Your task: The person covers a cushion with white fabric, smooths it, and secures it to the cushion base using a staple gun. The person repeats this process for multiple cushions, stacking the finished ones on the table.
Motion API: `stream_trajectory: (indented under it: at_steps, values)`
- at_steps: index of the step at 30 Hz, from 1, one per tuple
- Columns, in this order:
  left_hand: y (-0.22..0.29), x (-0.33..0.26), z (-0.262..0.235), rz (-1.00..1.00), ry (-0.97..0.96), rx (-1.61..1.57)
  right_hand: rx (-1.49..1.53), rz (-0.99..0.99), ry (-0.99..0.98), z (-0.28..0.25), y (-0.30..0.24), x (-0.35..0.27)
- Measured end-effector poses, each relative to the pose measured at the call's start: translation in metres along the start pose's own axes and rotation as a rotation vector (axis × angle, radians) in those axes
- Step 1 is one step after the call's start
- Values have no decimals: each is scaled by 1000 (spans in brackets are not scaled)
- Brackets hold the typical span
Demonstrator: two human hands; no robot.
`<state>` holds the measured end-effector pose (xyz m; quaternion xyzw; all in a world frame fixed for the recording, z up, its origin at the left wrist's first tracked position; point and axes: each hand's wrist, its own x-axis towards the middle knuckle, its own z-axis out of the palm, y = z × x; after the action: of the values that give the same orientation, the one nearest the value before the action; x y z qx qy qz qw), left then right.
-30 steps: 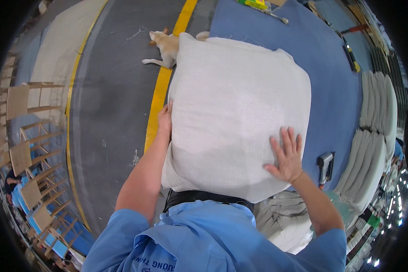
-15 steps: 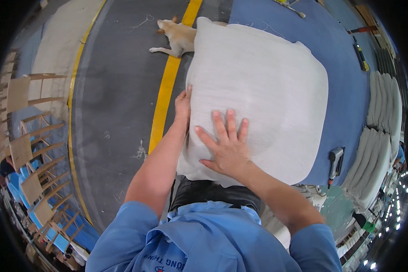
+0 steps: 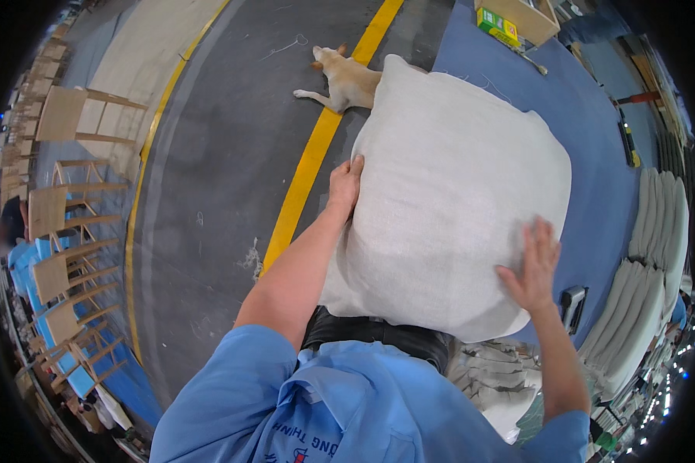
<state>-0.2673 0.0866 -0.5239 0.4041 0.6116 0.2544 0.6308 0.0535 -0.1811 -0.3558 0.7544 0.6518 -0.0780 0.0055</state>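
I am holding one big white cushion [image 3: 455,201] up in front of my chest, over the grey floor [image 3: 224,170]. My left hand [image 3: 344,185] is gripping its left edge, fingers curled round the seam, so the cushion is lying straight to the right of that hand. My right hand [image 3: 531,266] is lying flat and open on the lower right face, fingers spread, pressing rather than clutching. The cushion's long axis is running from the corner near my belt up and away toward the far right corner, and both hands are touching it. Behind its top edge one tan dog [image 3: 344,76] is lying across the yellow line [image 3: 309,174]. To my right I am counting two stacks of white cushions [image 3: 649,270], though I cannot tell how many each is holding.
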Motion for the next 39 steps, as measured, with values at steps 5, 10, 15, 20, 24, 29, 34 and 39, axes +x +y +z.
stream_trajectory:
  at_steps: [5, 10, 15, 20, 24, 29, 34, 39]
  values:
    - [-12, 8, 4, -20, -29, -122, -95, -45, 4, 21, 11, 3]
    - [6, -4, 9, -188, -57, -217, -32, -152, -6, 39, -76, 68]
    - [-7, 2, 12, -212, -107, -398, 8, -234, -143, 34, -136, 126]
    - [4, -2, 13, -250, -123, -393, 2, -235, -295, 35, -175, 164]
    - [-16, 5, 14, -184, -131, -424, 34, -283, -291, 35, -196, 184]
    - [-15, 11, 8, -96, -85, -331, 9, -304, -283, 25, -205, 197]
    - [21, 1, -23, 329, 155, 602, 27, -313, -262, 10, -198, 192]
    - [52, -71, -46, 442, 168, 461, 62, -313, -219, 0, -193, 181]
